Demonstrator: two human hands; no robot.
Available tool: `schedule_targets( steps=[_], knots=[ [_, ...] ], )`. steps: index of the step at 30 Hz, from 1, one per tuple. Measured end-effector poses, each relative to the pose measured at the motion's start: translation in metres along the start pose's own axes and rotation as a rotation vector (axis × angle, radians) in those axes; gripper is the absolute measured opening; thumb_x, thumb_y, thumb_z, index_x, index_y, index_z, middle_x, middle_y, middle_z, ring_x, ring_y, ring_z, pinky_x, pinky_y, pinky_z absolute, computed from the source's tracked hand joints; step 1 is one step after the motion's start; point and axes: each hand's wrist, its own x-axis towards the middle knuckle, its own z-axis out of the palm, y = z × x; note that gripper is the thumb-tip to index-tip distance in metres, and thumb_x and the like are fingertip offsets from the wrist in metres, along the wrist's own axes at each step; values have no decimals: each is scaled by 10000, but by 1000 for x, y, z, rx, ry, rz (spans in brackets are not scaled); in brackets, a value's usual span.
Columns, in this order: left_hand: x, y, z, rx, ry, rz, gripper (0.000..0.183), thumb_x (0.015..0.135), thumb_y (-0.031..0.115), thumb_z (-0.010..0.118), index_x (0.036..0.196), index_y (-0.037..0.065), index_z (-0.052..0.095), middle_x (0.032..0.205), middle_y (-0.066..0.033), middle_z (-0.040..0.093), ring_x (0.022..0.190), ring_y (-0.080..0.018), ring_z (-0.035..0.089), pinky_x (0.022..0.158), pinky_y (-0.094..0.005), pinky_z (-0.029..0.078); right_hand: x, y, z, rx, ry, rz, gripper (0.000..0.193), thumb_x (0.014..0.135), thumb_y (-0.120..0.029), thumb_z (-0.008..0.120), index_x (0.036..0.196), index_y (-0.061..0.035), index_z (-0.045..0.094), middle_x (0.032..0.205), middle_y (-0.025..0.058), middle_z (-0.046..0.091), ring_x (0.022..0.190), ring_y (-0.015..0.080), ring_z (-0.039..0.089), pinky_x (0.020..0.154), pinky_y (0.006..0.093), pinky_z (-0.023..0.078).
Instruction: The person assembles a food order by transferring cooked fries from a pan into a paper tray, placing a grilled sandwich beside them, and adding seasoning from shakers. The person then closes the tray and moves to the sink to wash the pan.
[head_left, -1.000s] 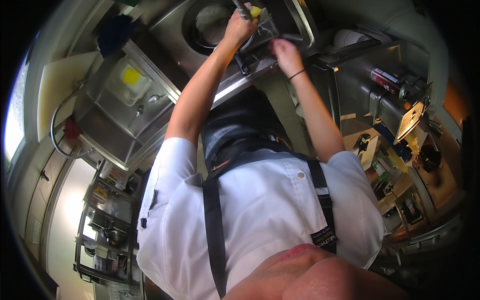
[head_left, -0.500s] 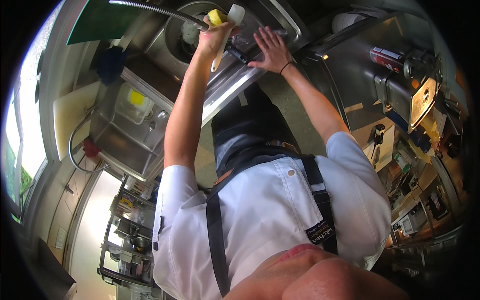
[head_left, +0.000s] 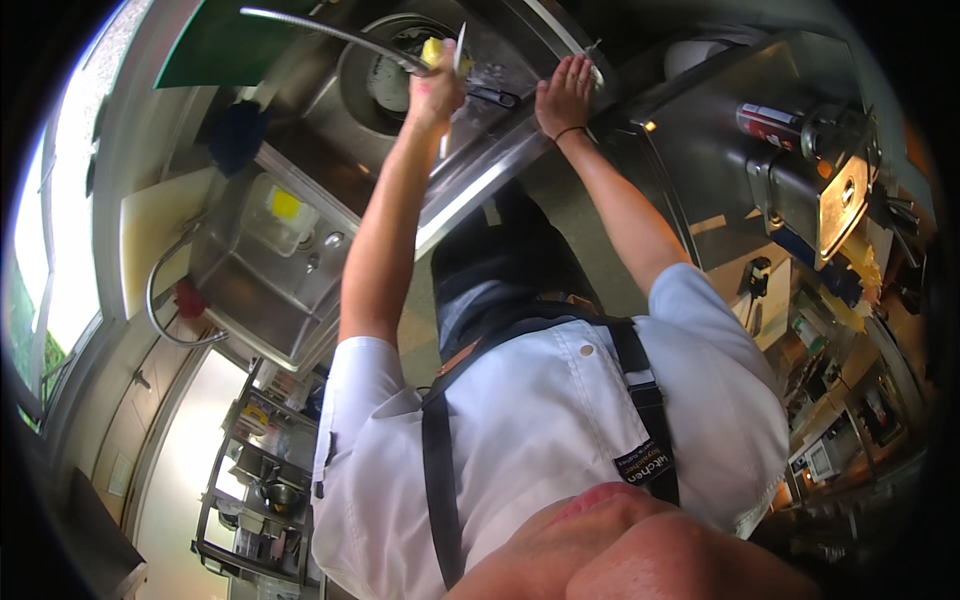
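Note:
My left hand (head_left: 437,92) is closed round a yellow sponge (head_left: 433,50) and a white spatula (head_left: 460,45), its blade edge-on and its handle below my fist. Under that hand, a round pan (head_left: 372,85) with suds in it sits in the metal sink (head_left: 320,105). A dark handle with a hole at its end (head_left: 495,96) points right from behind my fist; where it joins is hidden. My right hand (head_left: 567,97) lies over the sink's right rim, fingers side by side and lying forward. Something thin and metallic shows beside its fingertips, too small to name.
A flexible metal spray hose (head_left: 320,27) arches over the sink. Left of it, a second sink (head_left: 250,285) holds a clear container (head_left: 270,225) with something yellow. To the right stands a steel counter (head_left: 690,125) with a red can (head_left: 770,122) and a lidded metal container (head_left: 845,205).
The spatula has turned from face-on to edge-on in my left hand. My right hand has shifted right to the sink rim, its spread fingers drawn together. The dark handle now points further right.

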Motion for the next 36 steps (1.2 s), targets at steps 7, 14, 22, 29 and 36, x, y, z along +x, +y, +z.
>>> schedule_targets(
  steps=[7,14,22,29,36],
  knots=[
    [-13,-45,-64,-55,224,-39,293,1012,322,660,1113,117,477,815,-41,568,587,-119,515,472,-275,407,5,-80,-21,386,-225,-247,588,954,-318,652,1452,-41,507,1481,212,521,1349,416,524,1114,520,424],
    [-84,-46,-256,583,946,443,371,1015,224,631,1281,5,493,1110,-178,600,1002,-276,607,910,-411,499,54,-137,-11,186,-882,-198,374,952,-287,629,1207,-19,679,1281,249,683,1217,336,675,1004,454,544],
    [-102,-73,-380,1323,1270,145,555,953,214,677,1442,10,510,1242,-238,597,1124,-358,594,1017,-441,448,54,-118,-70,556,-1161,19,703,1006,-554,580,662,57,630,551,131,603,455,228,610,489,386,511],
    [-31,-44,-214,357,474,527,648,933,335,768,1459,49,521,1266,-192,629,1157,-310,604,1016,-462,473,-11,-100,-96,1163,-1246,323,336,1006,-241,683,1058,-38,421,683,17,524,473,78,503,372,282,432],
    [46,-79,-138,1229,210,540,492,830,261,793,1260,77,639,1233,-250,610,1116,-439,599,966,-507,495,-26,-96,-110,1149,-1138,186,323,1030,-272,650,1041,-66,401,664,11,492,426,71,456,335,276,408]
  ],
)
